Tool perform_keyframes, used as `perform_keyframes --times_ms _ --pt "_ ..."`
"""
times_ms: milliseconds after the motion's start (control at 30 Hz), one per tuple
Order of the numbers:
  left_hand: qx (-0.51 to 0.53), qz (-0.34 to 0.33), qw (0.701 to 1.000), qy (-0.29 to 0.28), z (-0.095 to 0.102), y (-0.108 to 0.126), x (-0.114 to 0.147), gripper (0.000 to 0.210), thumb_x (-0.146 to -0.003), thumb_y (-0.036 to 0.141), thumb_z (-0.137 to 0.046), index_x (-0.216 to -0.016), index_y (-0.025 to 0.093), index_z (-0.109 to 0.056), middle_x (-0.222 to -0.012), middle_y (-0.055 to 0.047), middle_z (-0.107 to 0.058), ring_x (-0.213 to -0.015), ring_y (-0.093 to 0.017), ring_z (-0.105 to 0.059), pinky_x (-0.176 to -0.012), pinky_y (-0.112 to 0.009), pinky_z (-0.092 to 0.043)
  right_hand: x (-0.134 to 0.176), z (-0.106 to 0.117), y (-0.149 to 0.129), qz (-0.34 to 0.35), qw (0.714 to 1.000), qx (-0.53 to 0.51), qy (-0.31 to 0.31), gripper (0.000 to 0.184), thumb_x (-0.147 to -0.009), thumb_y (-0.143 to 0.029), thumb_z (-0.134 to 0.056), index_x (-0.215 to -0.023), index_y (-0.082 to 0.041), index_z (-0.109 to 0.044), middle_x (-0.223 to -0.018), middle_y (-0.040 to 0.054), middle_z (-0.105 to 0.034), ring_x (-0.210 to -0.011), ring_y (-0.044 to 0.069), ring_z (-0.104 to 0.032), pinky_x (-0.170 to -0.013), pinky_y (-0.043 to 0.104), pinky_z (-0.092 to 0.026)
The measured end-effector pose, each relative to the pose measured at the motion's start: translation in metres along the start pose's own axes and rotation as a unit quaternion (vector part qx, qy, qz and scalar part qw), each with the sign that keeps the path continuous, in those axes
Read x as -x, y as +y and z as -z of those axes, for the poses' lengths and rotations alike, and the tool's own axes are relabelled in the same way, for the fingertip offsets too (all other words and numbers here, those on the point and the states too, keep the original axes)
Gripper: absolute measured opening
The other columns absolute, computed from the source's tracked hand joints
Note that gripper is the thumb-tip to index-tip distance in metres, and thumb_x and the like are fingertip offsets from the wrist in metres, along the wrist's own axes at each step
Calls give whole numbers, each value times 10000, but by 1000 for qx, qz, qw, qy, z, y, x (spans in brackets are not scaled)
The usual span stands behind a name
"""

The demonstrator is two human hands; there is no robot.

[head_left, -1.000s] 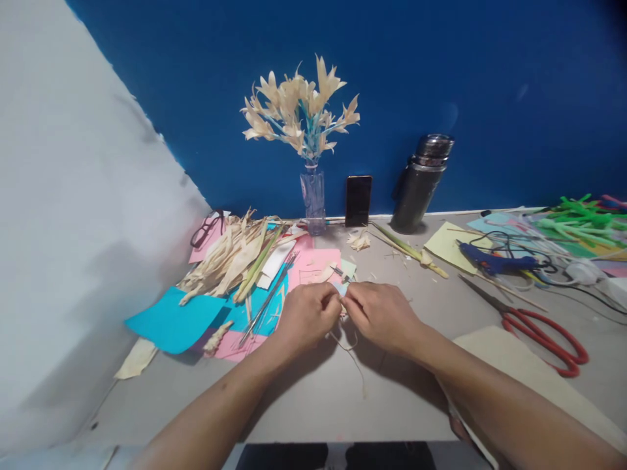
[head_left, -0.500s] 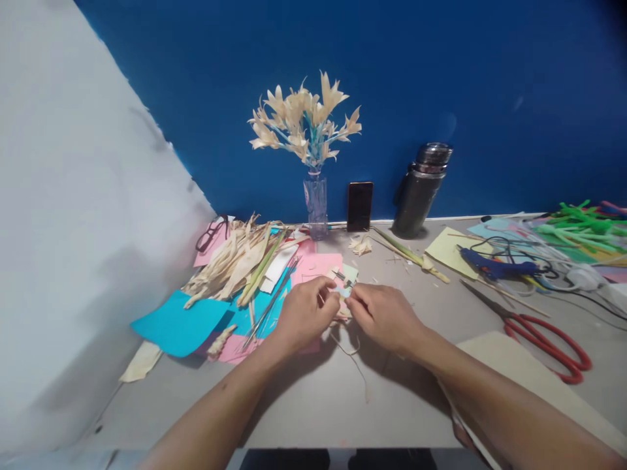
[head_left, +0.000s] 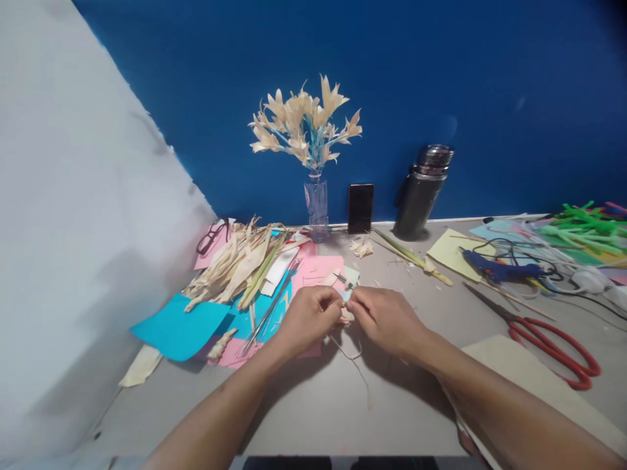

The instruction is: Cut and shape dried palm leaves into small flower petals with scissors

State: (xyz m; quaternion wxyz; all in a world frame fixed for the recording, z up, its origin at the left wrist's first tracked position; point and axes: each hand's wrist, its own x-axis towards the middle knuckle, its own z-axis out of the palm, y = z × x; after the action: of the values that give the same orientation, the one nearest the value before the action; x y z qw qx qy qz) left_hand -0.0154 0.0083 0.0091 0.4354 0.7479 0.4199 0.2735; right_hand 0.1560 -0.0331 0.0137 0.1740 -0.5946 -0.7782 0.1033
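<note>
My left hand (head_left: 308, 314) and my right hand (head_left: 385, 314) meet over the middle of the table, fingertips almost touching. Thumb and fingers of each are pinched together. Between the tips shows a small pale bit, too small to name. Behind the fingers lie pink paper (head_left: 326, 264) and a small pale green paper (head_left: 351, 274). A thin pale strand (head_left: 363, 375) curls on the table just below the hands. To the left, dried corn husks (head_left: 230, 264) are heaped beside blue paper (head_left: 183, 328) and thin metal rods (head_left: 267, 316).
Husk flowers (head_left: 298, 124) stand in a clear bottle (head_left: 317, 202) by the wall. A phone (head_left: 360, 209) and a thermos (head_left: 424, 196) are beside it. On the right lie a blue glue gun (head_left: 504, 266), red-handled scissors (head_left: 553, 343), cables and green pipe cleaners (head_left: 582, 225).
My fingertips have drawn closer together, the left thumb now nearer the right hand. Both hands keep their pinch. The whole view has shifted slightly.
</note>
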Motion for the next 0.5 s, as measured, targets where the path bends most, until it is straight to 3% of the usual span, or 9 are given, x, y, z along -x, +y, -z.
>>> perform_keyframes --times_ms 67,200,267,367,433,500 --pt "-107 -14 994 28 -6 -3 0 188 -767 195 -494 -588 176 -547 -563 6 -543 -599 -138 -565 -569 -236 -401 0 -2 -2 -3 1000 13 -6 256 -971 -270 -440 -778 -183 -585 -735 29 -661 -661 156 -558 -601 281 -242" --pt "-264 -19 959 101 -5 -3 0 209 -785 171 -470 -610 184 -583 -616 -21 -608 -614 -149 -548 -601 -267 -369 1 -3 -4 -2 999 46 6 257 -973 -271 -430 -795 -178 -589 -759 45 -675 -653 165 -564 -597 301 -226" --pt "-238 -18 964 119 1 -1 0 194 -789 160 -469 -783 187 -661 -734 -33 -666 -671 -157 -581 -639 -270 -401 1 -3 -3 -3 999 46 20 263 -977 -276 -424 -792 -179 -583 -758 40 -671 -649 163 -562 -596 302 -225" --pt "-101 -39 991 73 7 1 -1 363 -776 171 -511 -1117 189 -635 -977 -48 -694 -767 -153 -625 -663 -255 -450 0 -1 0 -5 1000 24 17 257 -982 -268 -418 -804 -182 -581 -767 30 -666 -662 158 -562 -603 293 -241" --pt "-53 -45 997 34 6 0 -1 321 -761 163 -517 -1050 179 -657 -941 -39 -700 -751 -146 -626 -640 -241 -450 0 0 1 2 1000 7 -2 254 -986 -261 -413 -819 -180 -587 -778 33 -667 -685 159 -568 -615 285 -258" --pt "-79 -41 995 35 1 -1 0 186 -747 142 -504 -823 174 -671 -759 -13 -681 -673 -135 -596 -608 -234 -418 0 0 0 8 1000 -15 -21 252 -984 -242 -411 -823 -176 -594 -791 39 -672 -714 159 -578 -631 275 -277"
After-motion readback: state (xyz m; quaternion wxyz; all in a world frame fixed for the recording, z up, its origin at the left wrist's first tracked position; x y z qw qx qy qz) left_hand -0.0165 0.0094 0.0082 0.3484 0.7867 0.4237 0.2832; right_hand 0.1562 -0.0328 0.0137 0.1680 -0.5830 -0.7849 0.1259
